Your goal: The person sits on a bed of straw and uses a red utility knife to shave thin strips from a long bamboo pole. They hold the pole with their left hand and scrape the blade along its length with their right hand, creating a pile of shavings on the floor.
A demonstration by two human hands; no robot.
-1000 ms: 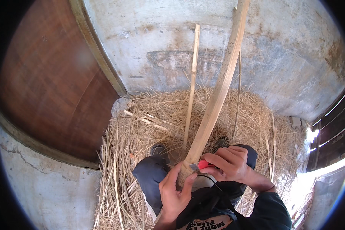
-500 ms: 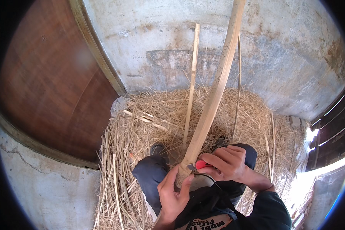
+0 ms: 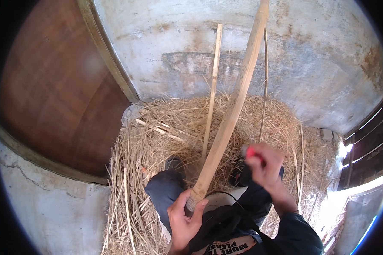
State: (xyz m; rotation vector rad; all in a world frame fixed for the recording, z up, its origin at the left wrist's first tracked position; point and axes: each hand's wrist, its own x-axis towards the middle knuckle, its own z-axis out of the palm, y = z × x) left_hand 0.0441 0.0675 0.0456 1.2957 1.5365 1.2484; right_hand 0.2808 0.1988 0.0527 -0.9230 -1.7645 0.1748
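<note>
A long, thick bamboo pole [image 3: 229,123] rises at a slant from my lap toward the wall, its pale shaved side showing. My left hand [image 3: 184,221] grips the pole's lower end, thumb on one side and fingers on the other. To the right of the pole and apart from it, my right hand [image 3: 268,166] is closed round a red-handled knife [image 3: 250,152]. The knife is smeared by motion, and its blade shows only as a grey blur at the hand's far side.
Straw and shavings [image 3: 157,148] cover the floor round my feet. A thinner bamboo stick [image 3: 212,89] and a dark thin rod [image 3: 264,85] stand near the grey wall [image 3: 178,38]. On the left is a brown door [image 3: 59,93]; on the right, a slatted opening [image 3: 368,144].
My right hand with the knife has left the pole's lower end and moved up and to the right. The left hand and pole end have shifted slightly down and left.
</note>
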